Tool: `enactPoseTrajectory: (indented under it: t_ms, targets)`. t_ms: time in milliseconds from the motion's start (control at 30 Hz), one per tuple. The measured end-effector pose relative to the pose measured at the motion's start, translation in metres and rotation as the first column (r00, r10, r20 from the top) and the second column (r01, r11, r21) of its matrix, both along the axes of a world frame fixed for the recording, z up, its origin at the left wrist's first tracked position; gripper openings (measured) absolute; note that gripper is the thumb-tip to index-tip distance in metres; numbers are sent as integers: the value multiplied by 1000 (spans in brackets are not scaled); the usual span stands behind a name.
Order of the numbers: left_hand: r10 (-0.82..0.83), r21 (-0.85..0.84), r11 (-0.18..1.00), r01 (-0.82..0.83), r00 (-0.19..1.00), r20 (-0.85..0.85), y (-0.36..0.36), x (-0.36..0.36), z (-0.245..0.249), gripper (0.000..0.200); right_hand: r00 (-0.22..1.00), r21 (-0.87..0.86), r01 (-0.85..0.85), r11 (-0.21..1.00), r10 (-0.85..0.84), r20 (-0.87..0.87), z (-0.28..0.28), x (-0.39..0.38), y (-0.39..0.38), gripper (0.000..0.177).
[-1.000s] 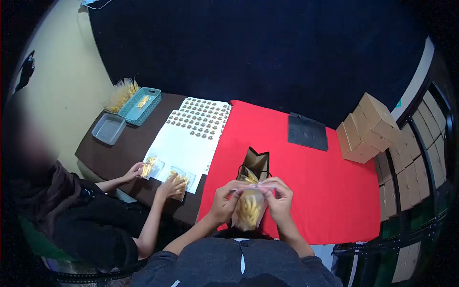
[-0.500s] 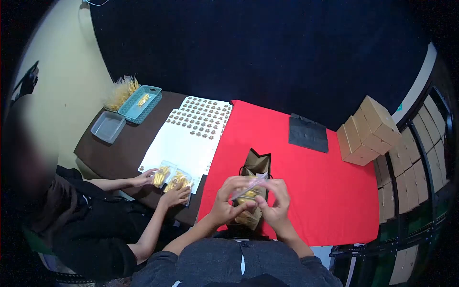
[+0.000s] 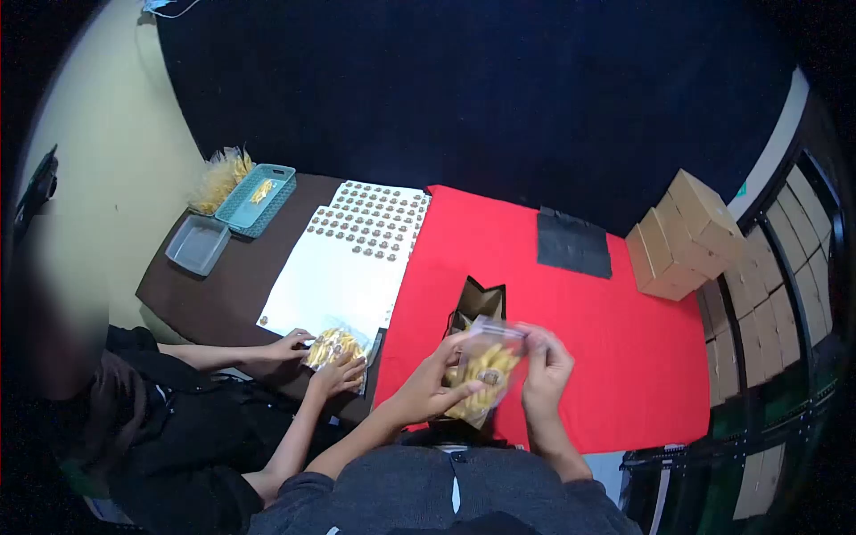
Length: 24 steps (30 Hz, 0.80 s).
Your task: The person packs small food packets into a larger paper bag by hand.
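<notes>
A clear plastic pouch of yellow stick-shaped snacks, with a round label on its front, is held up before my body. My left hand grips its left side, thumb across the front. My right hand is closed on the upper right corner, by the top edge. Just behind the pouch stands an open brown paper bag on the red cloth, mostly hidden by the pouch and my left hand.
To my left, a co-worker's hands rest on similar snack pouches beside white sticker sheets. Beyond are a teal basket, a grey tray and bagged snacks. Black sheets and cardboard boxes occupy the red table's far right.
The pouch has tilted up so its labelled front shows. My right hand has moved right to its top corner. The co-worker's hands and pouches have drawn closer together.
</notes>
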<state>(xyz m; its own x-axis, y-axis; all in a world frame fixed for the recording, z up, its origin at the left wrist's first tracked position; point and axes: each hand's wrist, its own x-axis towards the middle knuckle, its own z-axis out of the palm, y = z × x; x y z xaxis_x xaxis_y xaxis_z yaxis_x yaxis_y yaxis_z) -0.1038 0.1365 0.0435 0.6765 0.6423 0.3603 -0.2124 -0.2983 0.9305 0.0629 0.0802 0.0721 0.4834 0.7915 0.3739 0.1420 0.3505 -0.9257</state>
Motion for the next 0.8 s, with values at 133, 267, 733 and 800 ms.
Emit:
enactPoseTrajectory:
  t_ms: [133,267,733,800]
  targets:
    - [-49,-86,996,37,988,-145,-3,0,-4,55,974,-21,-5,1000,0,-225,-11,3,5,31]
    - [85,-142,985,-93,994,-63,1,4,-27,43,934,24,-189,982,187,-304,-25,-10,6,52]
    - [266,-52,963,-266,964,-3,-5,-9,-25,51,949,-64,-314,947,311,-58,-47,-40,8,38]
    - [299,-133,947,-291,953,43,-6,-8,-28,44,959,-111,-280,954,282,5,-40,-41,6,38]
